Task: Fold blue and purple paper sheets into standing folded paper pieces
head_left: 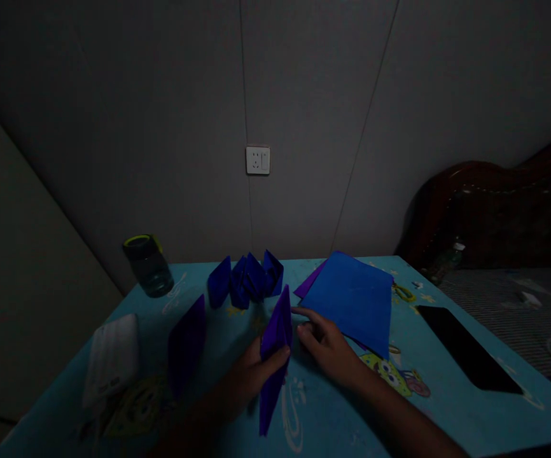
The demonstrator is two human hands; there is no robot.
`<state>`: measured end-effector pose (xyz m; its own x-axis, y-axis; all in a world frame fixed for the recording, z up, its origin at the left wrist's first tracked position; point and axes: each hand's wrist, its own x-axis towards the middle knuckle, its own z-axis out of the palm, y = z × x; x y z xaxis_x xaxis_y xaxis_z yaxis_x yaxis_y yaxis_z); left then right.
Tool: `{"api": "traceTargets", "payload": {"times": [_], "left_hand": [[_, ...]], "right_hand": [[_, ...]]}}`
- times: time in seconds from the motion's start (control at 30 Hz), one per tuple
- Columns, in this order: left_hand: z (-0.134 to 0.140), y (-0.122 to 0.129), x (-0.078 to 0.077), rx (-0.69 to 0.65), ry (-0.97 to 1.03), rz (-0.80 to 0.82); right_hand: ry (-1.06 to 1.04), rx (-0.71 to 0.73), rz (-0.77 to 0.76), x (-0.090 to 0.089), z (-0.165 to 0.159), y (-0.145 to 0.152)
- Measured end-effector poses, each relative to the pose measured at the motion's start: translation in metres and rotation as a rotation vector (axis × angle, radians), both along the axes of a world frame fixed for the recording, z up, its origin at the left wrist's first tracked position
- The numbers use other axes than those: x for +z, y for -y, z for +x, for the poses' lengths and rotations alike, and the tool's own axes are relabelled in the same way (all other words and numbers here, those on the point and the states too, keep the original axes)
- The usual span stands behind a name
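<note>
Dim room, light-blue cartoon-print table (pixel 447 388). Step in hand, by the look of it: creasing folded purple paper piece (pixel 275 356), held upright near table's front centre. Left hand (pixel 251 375) pinching piece, thumb across front face, fingers behind, closed on paper. Right hand (pixel 326 346) flat on table just beside piece, fingers loosely spread, gripping nothing, fingertips at edge of stacked blue square sheets (pixel 352 299). Finished blue folded units (pixel 249 280) clustered behind. Next move likely needs firm crease, edges aligned.

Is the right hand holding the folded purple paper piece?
No, the left hand grips the folded purple paper piece, while the right hand rests on the blue table beside it.
</note>
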<state>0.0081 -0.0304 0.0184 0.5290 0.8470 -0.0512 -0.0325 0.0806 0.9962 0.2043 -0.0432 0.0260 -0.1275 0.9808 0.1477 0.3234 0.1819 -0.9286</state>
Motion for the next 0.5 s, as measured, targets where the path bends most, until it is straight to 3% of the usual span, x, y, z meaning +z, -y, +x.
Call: {"api": "traceTargets", "payload": {"times": [0.3, 0.5], "left_hand": [[0.004, 0.0, 0.002, 0.062, -0.04, 0.002], [0.006, 0.0, -0.002, 0.007, -0.003, 0.03]], "right_hand": [[0.131, 0.025, 0.016, -0.002, -0.011, 0.002], [0.087, 0.03, 0.054, -0.003, -0.016, 0.002]]}}
